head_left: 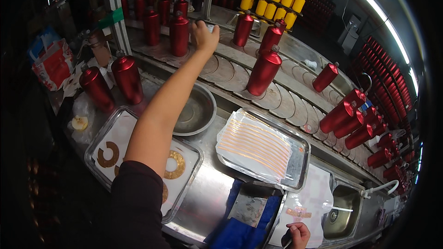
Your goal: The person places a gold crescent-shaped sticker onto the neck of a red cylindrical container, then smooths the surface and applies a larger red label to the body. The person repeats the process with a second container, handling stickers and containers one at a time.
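Note:
My left hand (205,36) reaches out over a conveyor of overlapping round plates (233,77), fingers curled around a small whitish-grey thing that is mostly hidden. Just left of it stands a glossy red bottle (179,36); another red bottle (264,71) stands on the plates to its right. My right hand (299,235) is low at the front, closed on a thin dark tool whose kind I cannot make out. Beside it, a gold-and-pink decal piece (299,212) lies on a white sheet (318,186).
A metal tray (302,177) holds a sheet of gold strips (258,143). Gold rings (174,164) lie in another tray (198,163), partly behind my left arm. A steel bowl (203,110), a blue cloth (240,235) and a sink (346,203) are nearby. Several red bottles (339,116) crowd the right.

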A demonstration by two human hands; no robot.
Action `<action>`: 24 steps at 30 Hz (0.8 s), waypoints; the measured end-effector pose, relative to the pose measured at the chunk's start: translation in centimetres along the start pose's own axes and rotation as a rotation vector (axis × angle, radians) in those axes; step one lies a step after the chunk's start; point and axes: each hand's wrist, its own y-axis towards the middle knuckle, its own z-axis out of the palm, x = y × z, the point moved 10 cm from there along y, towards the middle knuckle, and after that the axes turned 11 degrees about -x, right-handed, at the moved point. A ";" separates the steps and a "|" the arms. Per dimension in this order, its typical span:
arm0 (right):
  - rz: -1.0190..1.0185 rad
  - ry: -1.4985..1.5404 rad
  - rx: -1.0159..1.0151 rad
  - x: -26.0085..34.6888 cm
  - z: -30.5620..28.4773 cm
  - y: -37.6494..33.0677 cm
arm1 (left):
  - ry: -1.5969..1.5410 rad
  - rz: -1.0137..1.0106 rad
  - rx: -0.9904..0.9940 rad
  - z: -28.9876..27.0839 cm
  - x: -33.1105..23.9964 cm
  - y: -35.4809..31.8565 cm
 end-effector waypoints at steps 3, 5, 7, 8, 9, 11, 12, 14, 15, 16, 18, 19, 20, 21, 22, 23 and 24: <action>-0.033 -0.034 -0.021 0.7 -1.2 0.9 | 0.112 -0.012 -0.031 -0.8 5.0 4.0; -0.037 -0.024 -0.009 0.9 -1.4 1.5 | 0.151 -0.073 -0.021 -0.1 7.7 5.8; -0.042 -0.014 0.001 1.0 -1.5 1.8 | 0.119 -0.181 0.067 1.7 10.0 6.7; -0.049 -0.009 0.005 1.0 -1.4 1.9 | 0.092 -0.215 0.080 2.3 10.6 7.0; -0.056 -0.029 -0.032 0.8 -1.6 1.9 | 0.091 -0.170 0.055 2.6 10.4 7.4; -0.072 -0.072 -0.106 0.6 -2.0 1.7 | 0.107 -0.122 0.054 3.4 9.8 7.5; -0.070 -0.069 -0.104 0.5 -1.8 1.6 | 0.054 -0.132 0.130 4.4 9.6 7.1; -0.066 -0.065 -0.101 0.6 -1.3 1.2 | -0.041 -0.216 0.397 6.9 9.4 5.3; -0.059 -0.071 -0.111 0.6 -1.2 1.1 | -0.035 -0.129 0.336 6.5 8.1 5.2; -0.041 -0.085 -0.134 0.7 -1.2 0.9 | -0.079 -0.148 0.328 6.5 7.8 4.7; 0.005 -0.120 -0.172 0.8 -1.2 0.7 | -0.131 -0.181 0.294 6.4 6.9 3.6; 0.014 -0.131 -0.167 1.0 -0.9 0.5 | -0.118 -0.169 0.256 6.1 6.4 3.1; 0.020 -0.139 -0.161 1.2 -0.7 0.3 | -0.103 -0.176 0.259 6.3 6.1 2.7; 0.021 -0.142 -0.154 1.4 -0.4 0.2 | -0.110 -0.174 0.233 6.1 5.7 2.3; 0.018 -0.152 -0.136 1.6 -0.1 0.0 | -0.108 -0.182 0.223 6.1 5.3 1.8; 0.012 -0.158 -0.122 1.8 0.2 -0.1 | -0.136 -0.224 0.306 6.8 5.2 1.0; 0.005 -0.162 -0.111 1.9 0.4 -0.3 | -0.124 -0.168 0.256 6.4 4.2 0.7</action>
